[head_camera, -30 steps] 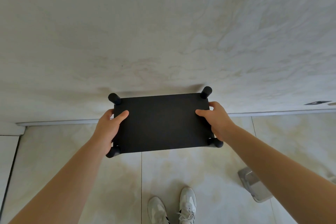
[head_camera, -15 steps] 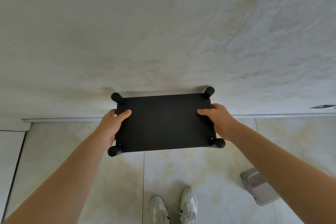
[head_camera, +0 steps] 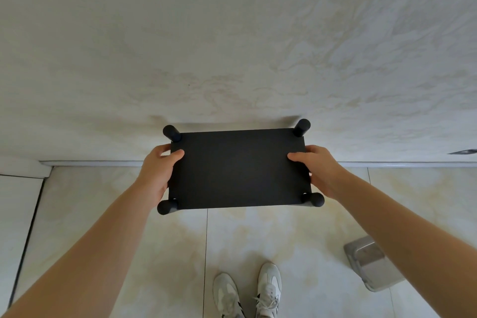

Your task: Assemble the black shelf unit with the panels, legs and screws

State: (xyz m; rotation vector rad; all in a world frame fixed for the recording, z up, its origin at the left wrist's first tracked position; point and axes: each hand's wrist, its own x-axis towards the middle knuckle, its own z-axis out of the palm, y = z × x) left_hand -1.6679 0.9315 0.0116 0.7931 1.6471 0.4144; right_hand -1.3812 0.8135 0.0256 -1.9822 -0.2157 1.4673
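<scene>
I see my left hand point(head_camera: 157, 173) and right hand point(head_camera: 318, 170) clamping the shelf point(head_camera: 238, 169) by its short edges; it looks stiff and light.

- The wall point(head_camera: 232, 33) stands right behind the black shelf point(head_camera: 238, 168); you can't reach past it there.
- The floor point(head_camera: 180, 253) below the shelf is open.
- A grey box point(head_camera: 371, 266) sits low on your right, by your shoes point(head_camera: 247, 292).
</scene>
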